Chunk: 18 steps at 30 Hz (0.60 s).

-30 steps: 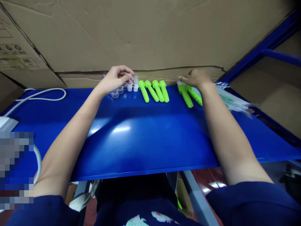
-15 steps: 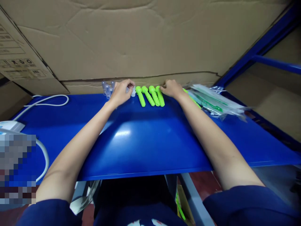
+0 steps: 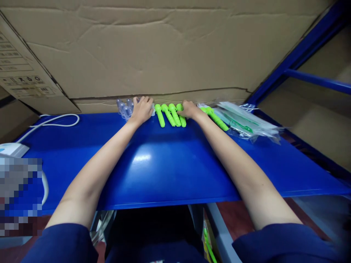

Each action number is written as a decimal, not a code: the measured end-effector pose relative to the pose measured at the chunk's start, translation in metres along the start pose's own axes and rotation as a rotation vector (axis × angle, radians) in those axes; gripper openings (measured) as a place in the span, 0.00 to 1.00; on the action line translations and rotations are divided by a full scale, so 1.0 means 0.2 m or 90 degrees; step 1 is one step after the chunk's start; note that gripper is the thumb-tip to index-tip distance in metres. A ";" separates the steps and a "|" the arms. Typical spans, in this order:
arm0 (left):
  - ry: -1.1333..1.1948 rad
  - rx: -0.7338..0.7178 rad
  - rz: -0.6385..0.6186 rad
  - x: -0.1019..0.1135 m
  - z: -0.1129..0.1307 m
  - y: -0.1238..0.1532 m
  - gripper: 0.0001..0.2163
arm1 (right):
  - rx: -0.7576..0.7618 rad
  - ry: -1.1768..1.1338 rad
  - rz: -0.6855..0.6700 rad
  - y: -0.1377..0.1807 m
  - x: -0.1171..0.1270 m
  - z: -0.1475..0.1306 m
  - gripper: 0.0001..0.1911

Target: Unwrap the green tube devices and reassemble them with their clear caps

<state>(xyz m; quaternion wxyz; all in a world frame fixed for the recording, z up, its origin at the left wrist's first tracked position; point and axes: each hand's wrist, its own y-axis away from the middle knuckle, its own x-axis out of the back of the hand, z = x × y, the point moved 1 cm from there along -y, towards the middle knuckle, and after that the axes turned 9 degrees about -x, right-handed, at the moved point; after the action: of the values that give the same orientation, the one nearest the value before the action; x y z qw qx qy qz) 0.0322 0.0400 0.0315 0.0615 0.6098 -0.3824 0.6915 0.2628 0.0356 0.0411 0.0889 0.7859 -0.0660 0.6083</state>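
Several bright green ribbed sticks with rounded, looped heads lie side by side near the back of the blue table. My right hand is closed around the upper part of the rightmost stick of this row. To the row's left, my left hand reaches over small clear plastic bottles, its fingers bent down among them. Its fingertips are partly hidden. A whitish translucent piece shows between that hand and the row. Further green sticks lie right of my right hand.
Flat clear plastic packets with green print lie at the right. A cardboard wall stands along the back edge. On the left are a white cable and a white device. A blue metal frame rises at the right.
My left hand has turned palm-down, with its fingers over the bottles. My right hand now wraps further around the rightmost stick. More of the green sticks beyond my right hand shows.
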 end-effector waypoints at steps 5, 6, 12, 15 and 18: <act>-0.001 -0.011 -0.016 0.02 0.01 -0.01 0.13 | -0.022 -0.039 -0.062 0.02 0.02 -0.01 0.27; 0.005 -0.010 -0.011 0.03 0.01 -0.01 0.12 | -0.025 -0.035 -0.063 0.03 0.03 -0.01 0.27; 0.093 0.042 0.056 0.11 -0.02 0.01 0.08 | -0.034 -0.022 -0.055 0.08 0.12 0.00 0.20; 0.168 0.074 0.120 0.14 -0.07 0.02 0.08 | -0.018 -0.008 -0.037 0.10 0.17 -0.02 0.16; 0.278 0.101 0.221 0.14 -0.13 0.02 0.07 | 0.010 0.018 -0.021 0.14 0.21 -0.06 0.15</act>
<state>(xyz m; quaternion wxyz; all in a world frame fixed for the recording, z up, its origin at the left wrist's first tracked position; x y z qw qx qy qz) 0.0012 0.0421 0.0550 -0.0250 0.3747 -0.4034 0.8344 0.2552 0.0111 0.0867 0.0938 0.7790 -0.0467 0.6182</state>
